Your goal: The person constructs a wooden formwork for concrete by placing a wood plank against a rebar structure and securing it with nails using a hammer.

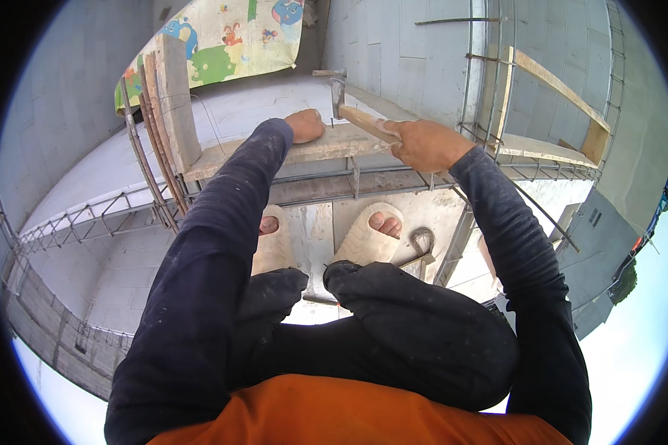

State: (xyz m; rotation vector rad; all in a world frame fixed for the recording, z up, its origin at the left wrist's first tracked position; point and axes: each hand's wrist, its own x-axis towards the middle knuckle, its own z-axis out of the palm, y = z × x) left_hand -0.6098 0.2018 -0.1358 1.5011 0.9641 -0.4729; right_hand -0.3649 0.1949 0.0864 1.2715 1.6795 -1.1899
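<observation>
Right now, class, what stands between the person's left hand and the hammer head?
A thin, dark nail stands upright at the plank, between the left hand and the hammer head; this shows in the head view.

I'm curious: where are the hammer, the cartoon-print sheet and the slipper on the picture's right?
Hammer [367, 124]: head view, on its wooden handle.
Cartoon-print sheet [230, 55]: head view, on the middle of its printed face.
Slipper [365, 241]: head view, on its pale upper.

Gap: above plank [341, 144], between left fingers [313, 124] and hammer [367, 124] | Left: upright board [177, 104], rods [156, 133] block | Right: steel uprights [470, 81] | Below: steel lattice [356, 179]
</observation>
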